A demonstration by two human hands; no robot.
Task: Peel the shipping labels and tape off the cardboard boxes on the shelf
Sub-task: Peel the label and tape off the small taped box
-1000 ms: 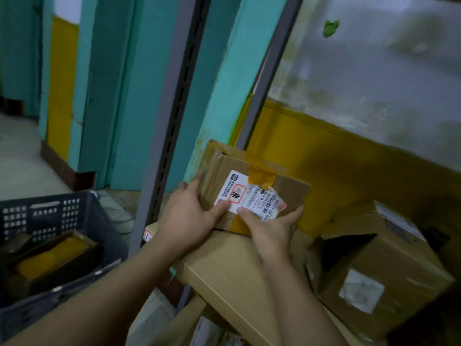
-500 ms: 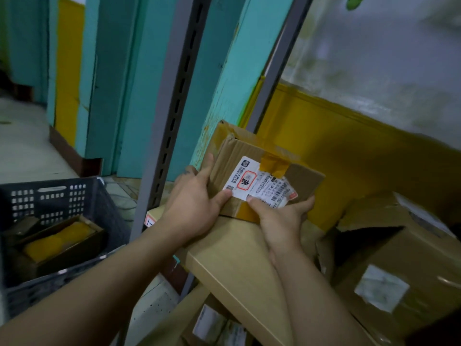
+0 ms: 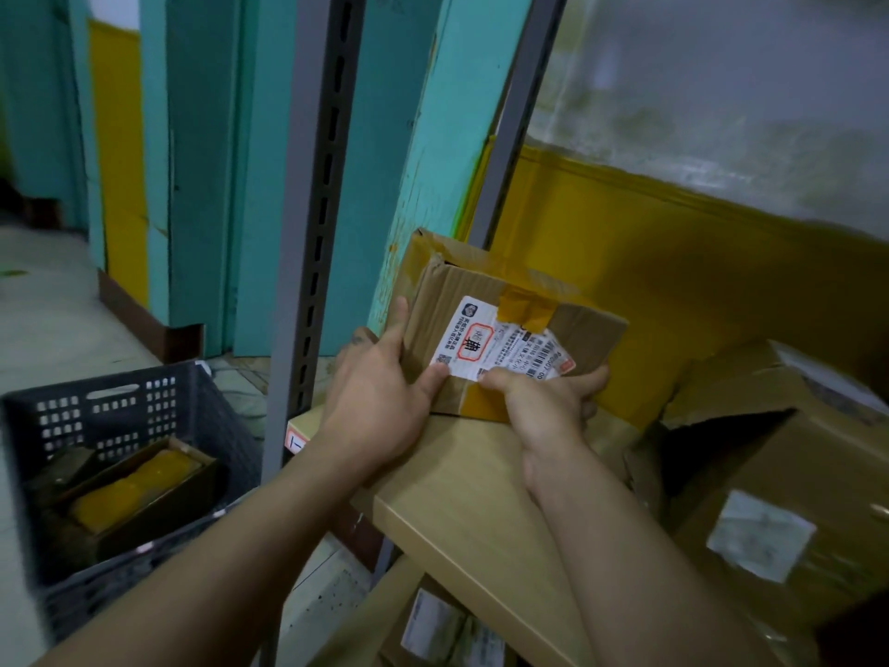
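Since half a second ago, my right hand (image 3: 543, 402) has curled its fingers in against the lower edge of the shipping label (image 3: 500, 346), which now looks wrinkled there. My left hand (image 3: 380, 397) grips the small box (image 3: 591, 334) by its left side, thumb pressed on the front face beside the label. It stands tilted at the back corner of the shelf (image 3: 462, 493). I judge this the start of the peel. Next comes a slow pull up toward the orange tape (image 3: 527, 308), with the left hand bracing.
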